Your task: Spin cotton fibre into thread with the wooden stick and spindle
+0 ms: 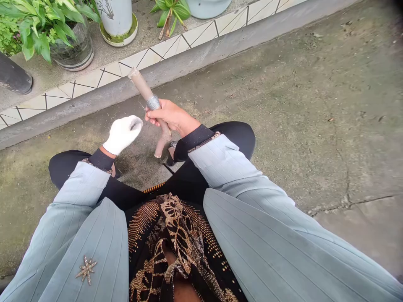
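My right hand (171, 117) is bare and grips a peeled wooden branch (141, 88) that forks near its lower end. Just above my fingers, a band of coiled silver wire (153, 102) wraps the branch, and a thin strand seems to stick out from it towards the left. My left hand (122, 134) wears a white glove (123, 134). Its fingers are drawn together a little to the left of the wire band, not touching it. I cannot see anything held in them.
Stained concrete ground (299, 105) spreads out ahead and to the right. Beyond the branch tip runs a raised concrete kerb (189, 58) with a white tiled strip. Past it stand a leafy plant in a glass pot (72, 46) and a white pot on a saucer (116, 21). My black-clad knees lie below my hands.
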Tool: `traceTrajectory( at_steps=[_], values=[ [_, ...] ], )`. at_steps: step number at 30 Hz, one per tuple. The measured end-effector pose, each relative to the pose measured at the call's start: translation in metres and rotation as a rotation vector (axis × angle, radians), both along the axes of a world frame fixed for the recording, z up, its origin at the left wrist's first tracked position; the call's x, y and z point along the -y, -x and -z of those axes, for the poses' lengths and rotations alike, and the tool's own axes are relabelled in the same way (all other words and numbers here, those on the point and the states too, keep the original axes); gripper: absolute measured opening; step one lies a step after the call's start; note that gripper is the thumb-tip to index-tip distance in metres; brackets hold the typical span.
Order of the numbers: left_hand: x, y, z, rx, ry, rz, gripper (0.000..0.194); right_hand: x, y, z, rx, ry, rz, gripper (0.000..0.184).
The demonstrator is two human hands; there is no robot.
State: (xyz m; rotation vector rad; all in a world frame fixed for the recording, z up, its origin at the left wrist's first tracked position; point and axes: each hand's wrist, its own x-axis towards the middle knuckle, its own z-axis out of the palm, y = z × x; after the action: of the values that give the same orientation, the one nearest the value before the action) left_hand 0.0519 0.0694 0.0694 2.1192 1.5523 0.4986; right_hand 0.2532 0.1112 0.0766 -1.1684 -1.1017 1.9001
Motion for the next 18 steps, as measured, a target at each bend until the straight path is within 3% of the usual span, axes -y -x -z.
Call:
traceTrajectory(
  at_steps=[5,10,13,15,18],
  values=[
    [0.003,-0.005,-0.004,-0.271,-0.05,0.013,0.026,0.006,0.008,0.006,0.0,-0.001,0.011,0.034],
    [0.004,-0.007,-0.002,-0.282,-0.036,-0.009,0.029,0.008,0.018,0.02,0.097,-0.087,0.121,0.034],
    [0.004,-0.006,0.001,-0.116,-0.033,-0.044,0.024,0.006,0.02,0.023,0.146,-0.095,0.146,0.034],
    [0.004,-0.006,0.004,0.101,-0.003,-0.097,0.019,0.004,0.018,0.022,0.151,-0.102,0.158,0.036],
    [0.003,-0.005,0.009,0.487,0.163,-0.179,0.012,0.004,0.014,0.017,0.11,-0.114,0.158,0.037]
  ],
)
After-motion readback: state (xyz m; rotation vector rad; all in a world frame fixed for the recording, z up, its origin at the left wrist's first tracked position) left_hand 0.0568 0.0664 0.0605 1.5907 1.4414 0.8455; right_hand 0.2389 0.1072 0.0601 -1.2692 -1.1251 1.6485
